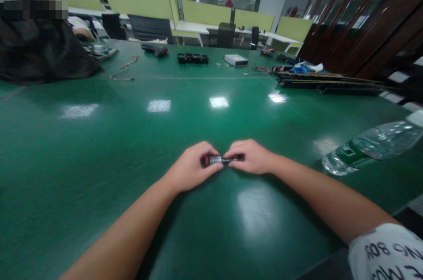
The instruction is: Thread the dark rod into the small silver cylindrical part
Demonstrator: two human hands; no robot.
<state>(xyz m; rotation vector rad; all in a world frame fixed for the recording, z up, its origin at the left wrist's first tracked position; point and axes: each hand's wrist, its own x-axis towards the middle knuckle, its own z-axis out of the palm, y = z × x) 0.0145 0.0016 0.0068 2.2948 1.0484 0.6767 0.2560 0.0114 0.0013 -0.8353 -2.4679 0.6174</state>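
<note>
Both hands hold a small, slim black cylinder with a silver-grey band (216, 160), level and just above or on the green table (132, 139). Its exact kind cannot be made out. Around its left part my left hand (194, 166) is closed, thumb and fingers pinching it. Closed on the right part is my right hand (251, 156), with a thin dark end showing between thumb and fingers. The fingertips of the two hands almost meet at the middle of the cylinder, and parts of it are hidden by them.
A clear plastic bottle with a green label (357, 152) lies or leans at the right. Along the far side are black fans (193, 58), a grey box-shaped drive (235, 60), a cable (124, 68) and black strips (330, 84). Another person (42, 46) is at the far left.
</note>
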